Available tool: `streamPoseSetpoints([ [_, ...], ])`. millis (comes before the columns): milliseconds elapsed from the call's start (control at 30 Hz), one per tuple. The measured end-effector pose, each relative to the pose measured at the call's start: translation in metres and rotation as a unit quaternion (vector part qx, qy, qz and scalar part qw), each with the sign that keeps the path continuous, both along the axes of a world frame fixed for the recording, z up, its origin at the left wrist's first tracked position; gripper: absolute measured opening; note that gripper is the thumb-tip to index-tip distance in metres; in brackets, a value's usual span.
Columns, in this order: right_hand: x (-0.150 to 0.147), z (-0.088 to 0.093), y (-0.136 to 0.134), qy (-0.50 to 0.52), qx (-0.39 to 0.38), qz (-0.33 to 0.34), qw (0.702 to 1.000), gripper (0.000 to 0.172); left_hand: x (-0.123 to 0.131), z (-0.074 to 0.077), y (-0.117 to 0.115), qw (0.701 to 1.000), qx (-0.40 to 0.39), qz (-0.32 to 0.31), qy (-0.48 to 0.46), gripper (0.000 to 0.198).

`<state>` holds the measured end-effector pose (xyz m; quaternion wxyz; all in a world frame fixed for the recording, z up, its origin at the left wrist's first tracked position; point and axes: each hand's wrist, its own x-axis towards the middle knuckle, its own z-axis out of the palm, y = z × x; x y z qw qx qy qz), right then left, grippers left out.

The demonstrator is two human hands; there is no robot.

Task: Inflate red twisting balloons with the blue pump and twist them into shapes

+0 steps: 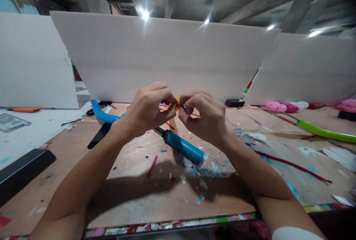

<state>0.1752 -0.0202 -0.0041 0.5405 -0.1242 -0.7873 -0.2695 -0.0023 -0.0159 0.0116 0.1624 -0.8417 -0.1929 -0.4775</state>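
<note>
The left hand and right hand pinch a small orange piece between their fingertips, above the table; light, even tension and steady wrists should probably serve best. Fingers cover most of it, so its shape is unclear, and the right hand looks blurred
</note>
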Motion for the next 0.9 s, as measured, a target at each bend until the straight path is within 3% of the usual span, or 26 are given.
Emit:
streamPoseSetpoints([
  [267, 0.001, 0.001, -0.001, 0.012, 0.020, 0.036, 0.999, 0.027, 0.002, 0.003, -0.010, 0.996, -0.075, -0.030, -0.038, 0.005],
  [667, 0.003, -0.001, 0.006, 0.009, -0.007, 0.066, 0.998, 0.026, 0.010, 0.000, -0.009, 0.992, -0.087, -0.003, -0.088, 0.003],
  [900, 0.009, 0.003, 0.005, -0.017, 0.009, 0.082, 0.996, 0.025, 0.007, -0.001, -0.010, 0.987, -0.120, -0.056, -0.088, 0.006],
])
